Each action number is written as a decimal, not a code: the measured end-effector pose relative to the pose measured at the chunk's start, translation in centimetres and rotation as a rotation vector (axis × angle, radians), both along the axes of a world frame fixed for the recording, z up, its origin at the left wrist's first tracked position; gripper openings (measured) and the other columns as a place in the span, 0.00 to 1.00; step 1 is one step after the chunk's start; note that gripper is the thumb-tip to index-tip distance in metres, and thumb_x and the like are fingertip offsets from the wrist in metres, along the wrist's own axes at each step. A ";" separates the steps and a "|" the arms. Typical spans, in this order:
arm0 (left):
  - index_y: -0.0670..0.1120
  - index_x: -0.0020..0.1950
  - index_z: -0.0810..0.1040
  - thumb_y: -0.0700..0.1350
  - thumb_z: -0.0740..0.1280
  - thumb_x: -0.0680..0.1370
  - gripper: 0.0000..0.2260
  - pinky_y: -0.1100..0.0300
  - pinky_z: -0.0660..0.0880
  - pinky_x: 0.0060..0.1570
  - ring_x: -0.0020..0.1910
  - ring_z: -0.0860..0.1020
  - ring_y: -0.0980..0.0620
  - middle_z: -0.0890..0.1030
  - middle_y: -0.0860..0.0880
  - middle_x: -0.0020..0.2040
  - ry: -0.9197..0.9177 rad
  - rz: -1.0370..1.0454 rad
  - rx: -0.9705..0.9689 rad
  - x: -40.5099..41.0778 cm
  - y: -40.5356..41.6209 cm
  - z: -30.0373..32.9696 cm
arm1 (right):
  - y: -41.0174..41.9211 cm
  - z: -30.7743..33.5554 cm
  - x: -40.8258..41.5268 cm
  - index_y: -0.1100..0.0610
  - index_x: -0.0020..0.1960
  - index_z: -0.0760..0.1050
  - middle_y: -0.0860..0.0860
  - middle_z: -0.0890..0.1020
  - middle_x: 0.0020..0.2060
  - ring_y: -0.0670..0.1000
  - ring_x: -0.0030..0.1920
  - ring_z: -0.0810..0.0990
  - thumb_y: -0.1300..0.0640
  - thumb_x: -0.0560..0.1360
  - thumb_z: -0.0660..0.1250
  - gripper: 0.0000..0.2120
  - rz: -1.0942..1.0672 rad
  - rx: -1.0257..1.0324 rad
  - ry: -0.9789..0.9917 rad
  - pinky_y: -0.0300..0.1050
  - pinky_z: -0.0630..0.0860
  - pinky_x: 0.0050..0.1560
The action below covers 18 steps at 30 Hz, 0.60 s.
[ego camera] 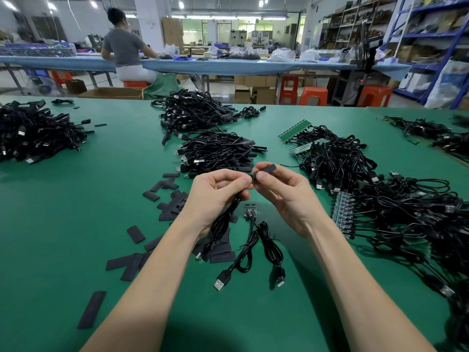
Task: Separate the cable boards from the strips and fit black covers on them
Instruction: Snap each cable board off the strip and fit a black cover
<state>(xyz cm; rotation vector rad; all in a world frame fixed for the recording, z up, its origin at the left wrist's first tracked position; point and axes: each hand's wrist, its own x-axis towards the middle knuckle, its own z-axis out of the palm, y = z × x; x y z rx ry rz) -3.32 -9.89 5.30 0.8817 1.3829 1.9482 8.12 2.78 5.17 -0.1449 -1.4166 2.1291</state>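
1. Head view, looking down over a green counter (76,224). I see both hands raised just above it, near the centre of the frame, meeting thumb to thumb.
2. The left hand (215,191) curls around a black cable (223,222), which hangs from the fist toward six o'clock. I judge this grip steadies the cable's board end, which the fingers hide.
3. The right hand (281,189) pinches a black cover (266,169) between thumb and fingers, its free end pointing toward two o'clock. The cover looks aimed at the left fist, so I judge it is being slid onto the board.
4. Both forearms come in from six o'clock, wrists bent inward.
5. Directly beneath the hands lie two separated boards (250,210) with their cables trailing toward six o'clock, probably waiting for covers.
6. Loose covers (167,207) are scattered at nine o'clock, within the left hand's reach.
7. Uncut board strips (342,217) with tangled cables sit at three o'clock; heaps of cables (215,151) sit at twelve o'clock, apparently finished.
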 end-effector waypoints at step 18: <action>0.47 0.52 0.83 0.39 0.73 0.77 0.06 0.61 0.79 0.44 0.36 0.81 0.51 0.87 0.44 0.41 0.349 0.021 -0.082 -1.0 0.1 -0.4 | 0.2 -1.3 -1.0 0.61 0.47 0.85 0.55 0.86 0.44 0.49 0.45 0.86 0.63 0.69 0.74 0.07 -0.023 -0.349 -0.019 0.35 0.81 0.46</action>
